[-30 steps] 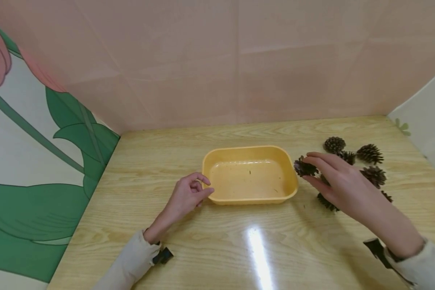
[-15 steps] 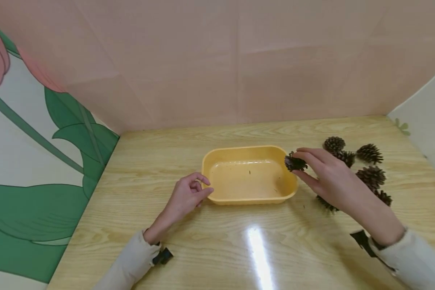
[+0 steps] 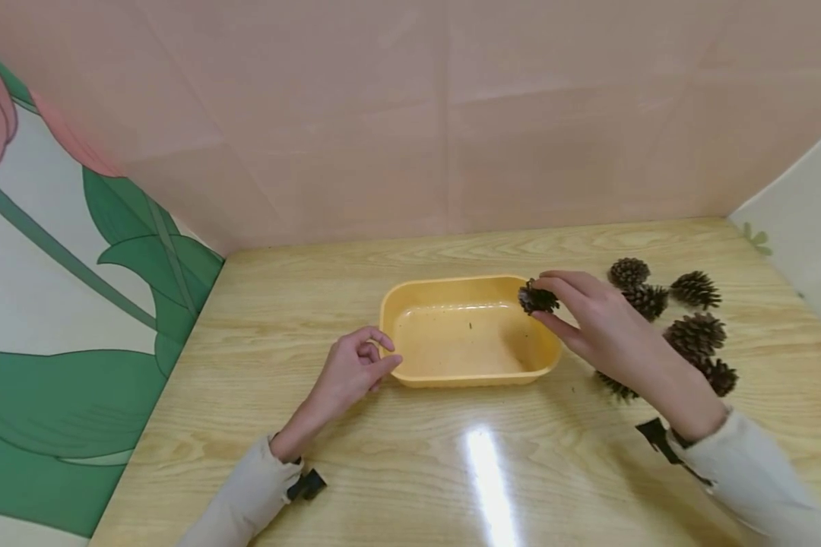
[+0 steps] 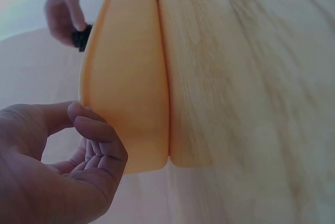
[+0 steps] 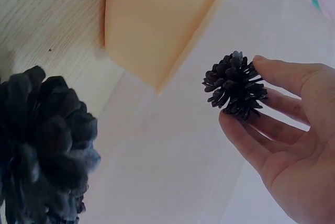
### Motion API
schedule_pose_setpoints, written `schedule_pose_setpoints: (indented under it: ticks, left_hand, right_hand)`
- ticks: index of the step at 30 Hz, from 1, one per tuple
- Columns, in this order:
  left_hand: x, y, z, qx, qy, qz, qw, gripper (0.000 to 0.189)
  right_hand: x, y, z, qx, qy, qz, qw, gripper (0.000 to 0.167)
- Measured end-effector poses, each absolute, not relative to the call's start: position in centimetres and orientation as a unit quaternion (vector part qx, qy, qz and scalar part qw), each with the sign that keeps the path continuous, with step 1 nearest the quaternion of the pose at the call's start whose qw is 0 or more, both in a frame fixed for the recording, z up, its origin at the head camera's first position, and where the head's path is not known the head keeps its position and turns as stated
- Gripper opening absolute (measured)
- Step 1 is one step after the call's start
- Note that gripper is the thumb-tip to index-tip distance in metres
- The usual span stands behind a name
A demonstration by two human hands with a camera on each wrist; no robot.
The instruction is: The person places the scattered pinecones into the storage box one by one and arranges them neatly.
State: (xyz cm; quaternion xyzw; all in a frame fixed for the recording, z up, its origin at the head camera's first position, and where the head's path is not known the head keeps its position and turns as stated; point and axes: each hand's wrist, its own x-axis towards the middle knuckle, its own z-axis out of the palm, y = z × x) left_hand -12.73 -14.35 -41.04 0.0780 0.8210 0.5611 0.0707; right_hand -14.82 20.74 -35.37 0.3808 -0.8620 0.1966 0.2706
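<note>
One pinecone (image 3: 539, 297) pinched in our right hand (image 3: 598, 315) over yellow plastic basin (image 3: 468, 378); our left hand (image 3: 349, 368) pinches its rim; right hand partly blocks loose pinecones (image 3: 695, 333).

Smooth, glossy plastic tub (image 3: 451, 342); rough, woody pinecones (image 5: 234, 85); shiny wood-grain tabletop (image 3: 383, 471)

Yellow tray (image 3: 451, 377), dark-brown pine cones (image 3: 695, 334)
</note>
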Motion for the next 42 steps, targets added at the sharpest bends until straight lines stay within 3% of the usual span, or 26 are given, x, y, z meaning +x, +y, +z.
schedule_pose_setpoints:
  ticks: [6,11,42]
  left_hand:
    - [-12.8,-14.5,-41.2,0.071,0.82,0.562,0.079,0.019]
    - [-12.8,-14.6,-41.2,0.08,0.818,0.565,0.073,0.021]
    - [-12.8,-14.7,-41.4,0.09,0.812,0.572,0.071,0.018]
  right_hand:
    - [-15.4,20.0,-35.5,0.375,-0.866,0.198,0.266,0.036]
    - [-16.0,19.3,-35.7,0.367,-0.873,0.196,0.254,0.045]
    - [-18.3,17.7,-40.3,0.333,-0.913,0.191,0.136,0.037]
